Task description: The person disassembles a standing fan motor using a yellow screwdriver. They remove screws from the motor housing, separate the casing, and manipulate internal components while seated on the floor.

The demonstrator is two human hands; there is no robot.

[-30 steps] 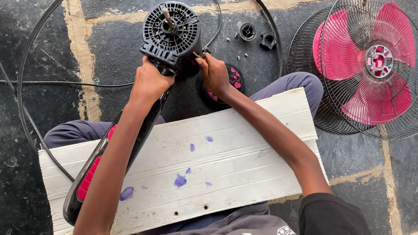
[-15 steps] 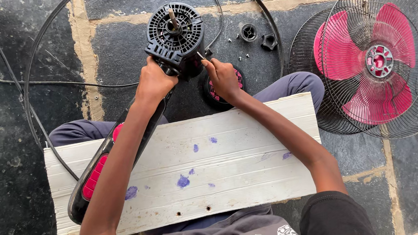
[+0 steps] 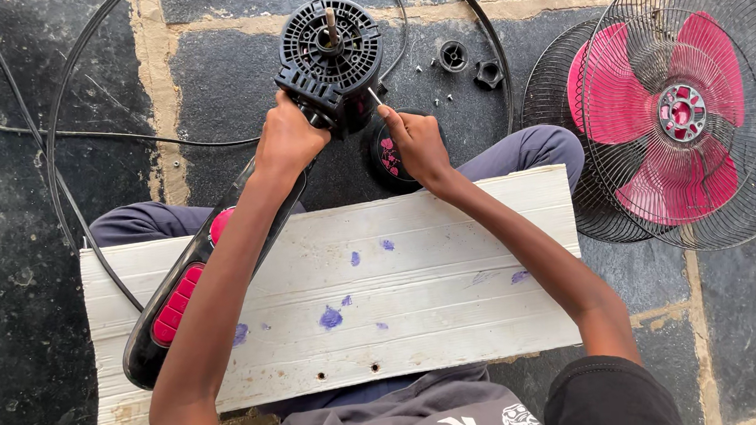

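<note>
The left hand (image 3: pixel 287 140) is gripping the black fan motor housing (image 3: pixel 330 54) from its side, holding it above the stone floor (image 3: pixel 206 82) beyond the white board (image 3: pixel 349 296) lying across the person's lap. The right hand (image 3: pixel 416 142) is closing around a thin screwdriver (image 3: pixel 375 97) touching the housing. Small screws and two black caps (image 3: pixel 470 63) are lying nearby, while the wire grille with pink blades (image 3: pixel 675 108) is sitting well apart on the right.

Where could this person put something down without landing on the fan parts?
The white board is bare right of the black-and-pink fan base. Dark floor left of the cable looks free too. It's crowded around the motor, small parts and fan grilles.
</note>
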